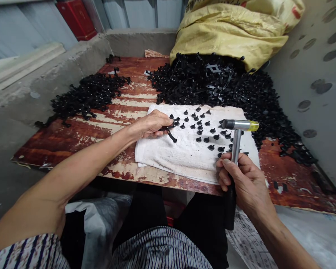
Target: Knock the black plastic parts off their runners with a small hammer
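Note:
My right hand [242,177] grips a mallet [236,144] by its dark handle, the head raised at the right side of a white towel [156,153]. The mallet head has one black face and one yellow face. Over the towel's left part, my left hand [155,125] pinches a small black linkage piece [172,136] with rounded ends; the fingers hide part of it. Several small black round pegs [199,127] with short stems stand on the towel between my hands.
A large heap of black linkage parts [190,80] spills from a yellow woven sack [212,33] at the back. Another pile of black parts [86,95] lies at the left. The worn red-brown board [123,172] meets a concrete ledge [81,56] and a pale panel [305,74].

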`<act>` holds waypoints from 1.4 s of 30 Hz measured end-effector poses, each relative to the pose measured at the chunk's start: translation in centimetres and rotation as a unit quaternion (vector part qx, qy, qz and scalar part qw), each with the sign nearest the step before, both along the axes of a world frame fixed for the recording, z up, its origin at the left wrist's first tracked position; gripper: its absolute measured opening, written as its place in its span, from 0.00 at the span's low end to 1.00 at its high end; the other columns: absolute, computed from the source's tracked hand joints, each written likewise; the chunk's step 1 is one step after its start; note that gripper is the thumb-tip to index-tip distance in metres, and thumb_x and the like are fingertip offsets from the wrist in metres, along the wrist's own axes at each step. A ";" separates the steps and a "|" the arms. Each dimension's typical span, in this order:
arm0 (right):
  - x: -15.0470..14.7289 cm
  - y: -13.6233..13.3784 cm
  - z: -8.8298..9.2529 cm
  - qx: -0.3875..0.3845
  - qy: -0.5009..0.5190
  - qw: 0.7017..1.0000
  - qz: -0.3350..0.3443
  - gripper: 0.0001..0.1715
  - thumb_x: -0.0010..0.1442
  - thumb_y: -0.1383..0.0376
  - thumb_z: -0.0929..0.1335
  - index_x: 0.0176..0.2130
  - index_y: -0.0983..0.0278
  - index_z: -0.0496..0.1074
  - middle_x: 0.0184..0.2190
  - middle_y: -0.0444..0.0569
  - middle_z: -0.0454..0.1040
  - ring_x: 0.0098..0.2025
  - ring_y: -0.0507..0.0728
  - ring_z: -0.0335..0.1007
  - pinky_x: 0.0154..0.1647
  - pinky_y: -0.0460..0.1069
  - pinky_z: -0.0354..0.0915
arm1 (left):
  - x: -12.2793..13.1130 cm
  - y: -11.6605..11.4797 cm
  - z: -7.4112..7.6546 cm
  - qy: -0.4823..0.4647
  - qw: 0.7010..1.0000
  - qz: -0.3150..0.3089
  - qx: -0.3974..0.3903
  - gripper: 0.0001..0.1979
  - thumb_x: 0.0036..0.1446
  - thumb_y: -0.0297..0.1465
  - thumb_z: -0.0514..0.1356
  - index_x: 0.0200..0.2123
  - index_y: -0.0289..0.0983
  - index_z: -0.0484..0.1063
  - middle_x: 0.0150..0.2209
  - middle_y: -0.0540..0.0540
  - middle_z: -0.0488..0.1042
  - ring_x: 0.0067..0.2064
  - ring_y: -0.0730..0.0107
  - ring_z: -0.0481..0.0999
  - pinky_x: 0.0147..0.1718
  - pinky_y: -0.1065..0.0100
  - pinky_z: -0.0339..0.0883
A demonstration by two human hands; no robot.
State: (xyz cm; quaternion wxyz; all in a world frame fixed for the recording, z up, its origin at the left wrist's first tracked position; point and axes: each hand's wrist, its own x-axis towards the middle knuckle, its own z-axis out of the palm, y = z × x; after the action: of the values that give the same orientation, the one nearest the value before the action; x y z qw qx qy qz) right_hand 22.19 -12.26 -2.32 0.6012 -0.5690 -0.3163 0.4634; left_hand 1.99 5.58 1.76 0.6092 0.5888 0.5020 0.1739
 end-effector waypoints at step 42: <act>-1.5 6.9 2.6 0.202 -0.586 0.780 0.089 0.35 0.60 0.69 0.59 0.65 0.59 0.61 0.34 0.53 0.73 0.27 0.57 0.63 0.28 0.52 0.66 | 0.0 0.9 -0.3 0.031 0.999 0.008 0.011 0.08 0.54 0.26 0.61 0.23 0.32 0.71 0.14 0.49 0.67 0.10 0.82 0.58 0.11 0.75 0.43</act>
State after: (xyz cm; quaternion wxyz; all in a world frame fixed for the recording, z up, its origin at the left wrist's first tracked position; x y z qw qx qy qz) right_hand 20.74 -5.34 0.33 0.3575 -0.5654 -0.7431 0.0171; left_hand 1.99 6.53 1.46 0.5856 0.5963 0.5233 0.1664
